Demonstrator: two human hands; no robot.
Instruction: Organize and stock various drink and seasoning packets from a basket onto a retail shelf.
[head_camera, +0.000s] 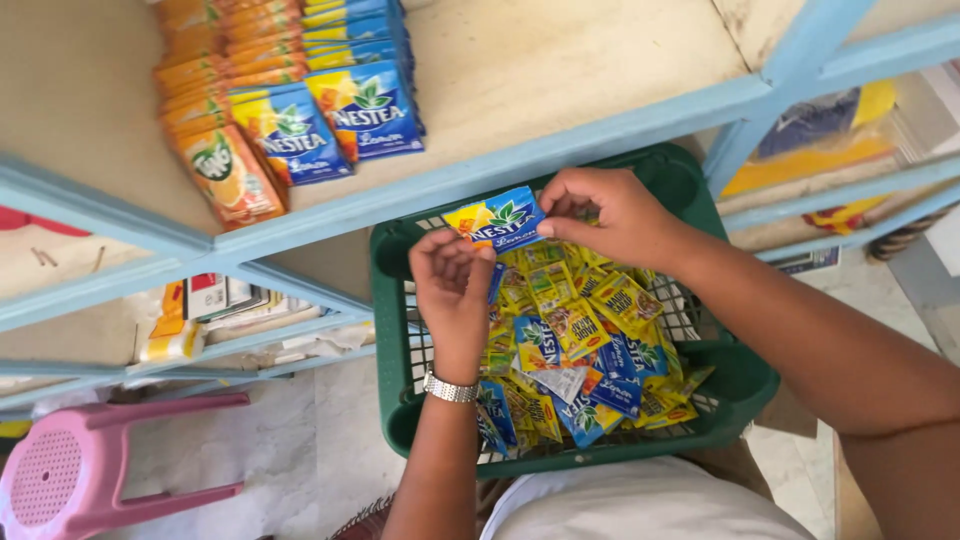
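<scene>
**Blue sachet held in both hands above the green basket**

The largest thing in view is the shelf (560, 60), a pale board on a light blue frame, seen from above. On its left part lie rows of sachets, overlapping like tiles: an orange row (215, 130), and beside it a blue and yellow row (335, 95). The front sachets of these rows lie near the front edge of the board. Lower boards of the same frame hold other packets, too small to tell.

Below the shelf edge is a green basket (740, 385) with grid walls. It seems to rest on the lap of the person. Inside is a loose heap of small sachets (575, 350), yellow ones and blue ones mixed together. At the lower left a pink stool (95, 465) stands on the floor.

Both hands are above the far end of the basket and hold one blue sachet (495, 222), flat, just under the shelf edge. The right hand (610, 215) pinches its right end between thumb and forefinger. The left hand (452, 275), with a metal watch (450, 388) on the wrist, has its fingers bent and closed at the lower left corner of the sachet.

I judge the step in hand is sorting: one sachet is taken out of the heap. The next move asks to lift it over the edge and lay it on the blue row, in line with the others
</scene>
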